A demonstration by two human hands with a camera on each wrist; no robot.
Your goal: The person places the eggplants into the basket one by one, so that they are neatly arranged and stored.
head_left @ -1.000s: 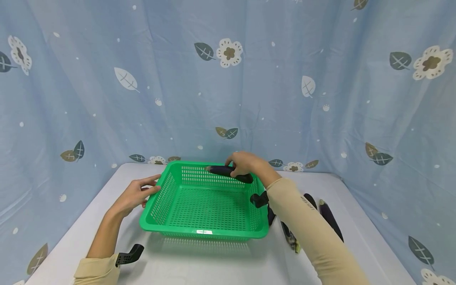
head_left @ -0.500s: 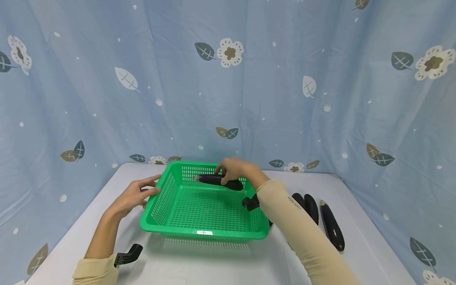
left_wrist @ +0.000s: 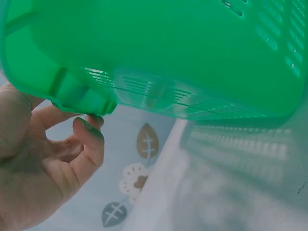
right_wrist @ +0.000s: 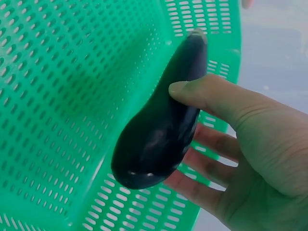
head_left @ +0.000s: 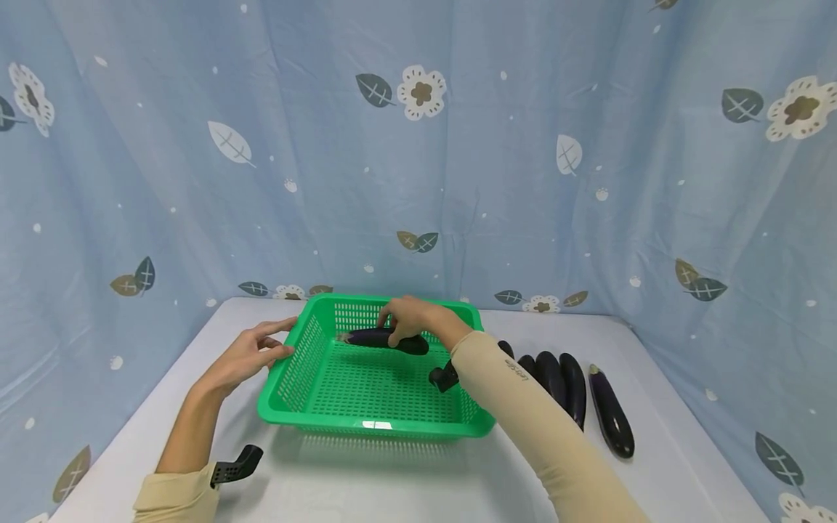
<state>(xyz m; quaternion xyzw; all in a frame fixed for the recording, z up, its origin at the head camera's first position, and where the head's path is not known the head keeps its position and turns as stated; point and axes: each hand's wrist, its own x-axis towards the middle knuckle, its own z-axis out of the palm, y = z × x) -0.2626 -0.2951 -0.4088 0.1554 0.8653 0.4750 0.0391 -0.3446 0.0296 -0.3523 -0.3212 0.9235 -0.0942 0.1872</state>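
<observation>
A dark purple eggplant lies in the grip of my right hand, thumb on one side and fingers on the other. It is held lengthwise inside the green plastic basket, near the far wall and above the slotted floor, its pale stem end pointing left. My left hand holds the basket's left rim. In the left wrist view, the fingers bend up against the rim's underside, and part of the hand is hidden behind it.
Several more eggplants lie in a row on the white table right of the basket, some partly covered by the right sleeve. A blue patterned curtain hangs behind the table.
My right hand has carried the eggplant left and down, from over the far rim to inside the basket. More eggplants show as the right arm shifts left. My left hand stays at the rim.
</observation>
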